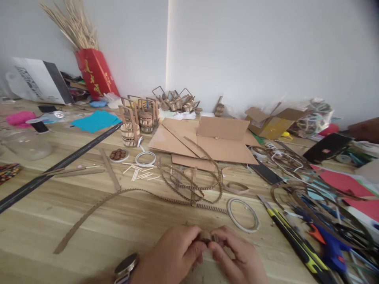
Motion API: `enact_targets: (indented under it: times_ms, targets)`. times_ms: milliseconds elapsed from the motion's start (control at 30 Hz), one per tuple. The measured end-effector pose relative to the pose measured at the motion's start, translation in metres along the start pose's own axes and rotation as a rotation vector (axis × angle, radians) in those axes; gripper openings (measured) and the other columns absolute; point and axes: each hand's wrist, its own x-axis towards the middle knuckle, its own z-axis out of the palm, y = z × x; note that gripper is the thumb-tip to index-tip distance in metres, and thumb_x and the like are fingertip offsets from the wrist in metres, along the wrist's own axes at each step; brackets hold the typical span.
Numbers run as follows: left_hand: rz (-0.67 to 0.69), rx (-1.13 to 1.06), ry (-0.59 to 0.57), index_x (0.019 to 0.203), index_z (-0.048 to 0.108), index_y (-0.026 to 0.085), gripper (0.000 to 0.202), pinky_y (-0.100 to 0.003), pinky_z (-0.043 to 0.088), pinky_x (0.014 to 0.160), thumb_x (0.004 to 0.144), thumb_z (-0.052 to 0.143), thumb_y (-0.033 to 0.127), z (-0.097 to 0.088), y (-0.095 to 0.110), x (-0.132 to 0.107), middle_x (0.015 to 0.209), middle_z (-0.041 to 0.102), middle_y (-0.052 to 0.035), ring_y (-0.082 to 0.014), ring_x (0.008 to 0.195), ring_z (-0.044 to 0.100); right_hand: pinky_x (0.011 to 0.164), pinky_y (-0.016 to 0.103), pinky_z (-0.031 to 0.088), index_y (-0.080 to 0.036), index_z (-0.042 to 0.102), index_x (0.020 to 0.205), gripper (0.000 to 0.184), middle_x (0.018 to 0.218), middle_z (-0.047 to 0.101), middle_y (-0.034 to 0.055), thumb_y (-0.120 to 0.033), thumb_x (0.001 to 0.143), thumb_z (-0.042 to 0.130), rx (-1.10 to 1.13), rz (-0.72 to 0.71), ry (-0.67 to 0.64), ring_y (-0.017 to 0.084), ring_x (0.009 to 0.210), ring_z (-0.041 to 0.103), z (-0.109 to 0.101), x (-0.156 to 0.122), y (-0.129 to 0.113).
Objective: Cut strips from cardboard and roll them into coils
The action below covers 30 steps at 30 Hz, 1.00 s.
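Near the front edge of the view, my left hand point(173, 252) and my right hand point(238, 256) meet, thumbs and fingertips pinching a small rolled piece of brown cardboard point(205, 236) between them. My fingers hide much of it. Just beyond them lies a long corrugated cardboard strip point(85, 215), its far part coiled in loose loops. A roll of white tape point(243, 215) is flat on the table, beyond my right hand. To the right of that hand rests a yellow and black utility knife point(296, 236) with its blade pointing away from me.
Small woven baskets point(130, 130) stand at the back, near flat cardboard sheets point(177, 136). Pale short sticks point(137, 173), a second tape roll point(145, 158) and a dish of brown balls point(119, 154) lie mid-table. A blue glue gun point(331, 246) and tangled strips crowd the right side.
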Motion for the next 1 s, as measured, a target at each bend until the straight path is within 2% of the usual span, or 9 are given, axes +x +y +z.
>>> enact_targets:
  times_ms: [167,400,467,667,833,933,1000]
  targets:
    - [-0.014,0.098,0.013,0.081,0.057,0.020,0.019,-0.022,0.037,0.064,0.096,0.046,0.023,0.001,-0.003,0.001,0.078,0.066,0.0014,-0.0147,0.075,0.062,0.050,0.016,0.048,-0.023,0.063,0.073,0.031,0.058,0.062,-0.0023,-0.044,0.093,0.053,0.032,0.004,-0.006,0.011,0.051,0.059,-0.001,0.000,0.000]
    - [-0.037,0.230,-0.026,0.086,0.059,0.019,0.020,-0.025,0.038,0.066,0.098,0.045,0.027,0.000,-0.002,0.001,0.084,0.068,-0.0020,-0.0176,0.079,0.063,0.050,0.017,0.050,-0.024,0.070,0.084,0.025,0.062,0.066,-0.0012,-0.043,0.091,0.056,0.071,0.063,-0.011,0.012,0.052,0.062,0.003,-0.006,0.010]
    - [-0.046,0.253,-0.034,0.088,0.059,0.019,0.019,-0.026,0.039,0.067,0.098,0.044,0.026,0.000,-0.002,0.001,0.086,0.068,-0.0028,-0.0186,0.081,0.064,0.050,0.017,0.050,-0.024,0.070,0.084,0.025,0.062,0.066,-0.0013,-0.044,0.091,0.056,0.082,0.051,-0.001,0.012,0.052,0.062,0.004,-0.006,0.011]
    - [-0.009,0.327,-0.062,0.099,0.062,0.019,0.020,-0.026,0.043,0.071,0.097,0.043,0.021,0.001,-0.006,0.000,0.096,0.070,-0.0047,-0.0197,0.086,0.065,0.052,0.018,0.052,-0.023,0.070,0.081,0.031,0.061,0.066,0.0005,-0.046,0.093,0.053,0.003,0.023,-0.081,0.013,0.054,0.064,-0.001,0.000,0.003]
    - [-0.056,0.321,-0.074,0.100,0.063,0.019,0.020,-0.028,0.047,0.073,0.097,0.044,0.022,0.000,-0.001,0.002,0.098,0.072,-0.0062,-0.0224,0.088,0.066,0.052,0.016,0.051,-0.023,0.067,0.078,0.024,0.060,0.064,-0.0014,-0.040,0.091,0.056,-0.008,0.019,-0.049,0.011,0.053,0.062,0.002,-0.002,0.004]
    - [-0.098,0.248,-0.027,0.117,0.060,0.022,0.024,-0.030,0.048,0.081,0.095,0.049,0.019,0.001,0.005,0.002,0.107,0.071,-0.0049,-0.0228,0.097,0.066,0.050,0.017,0.050,-0.023,0.067,0.076,0.028,0.060,0.065,-0.0011,-0.042,0.092,0.054,0.021,0.064,0.002,0.012,0.052,0.062,0.006,-0.006,0.009]
    - [-0.084,0.222,0.013,0.128,0.054,0.026,0.037,-0.031,0.048,0.088,0.092,0.055,0.017,0.003,0.005,0.002,0.117,0.068,-0.0035,-0.0225,0.106,0.064,0.050,0.018,0.049,-0.023,0.067,0.074,0.030,0.060,0.065,-0.0008,-0.044,0.091,0.054,0.045,0.111,0.025,0.012,0.052,0.062,0.008,-0.008,0.011]
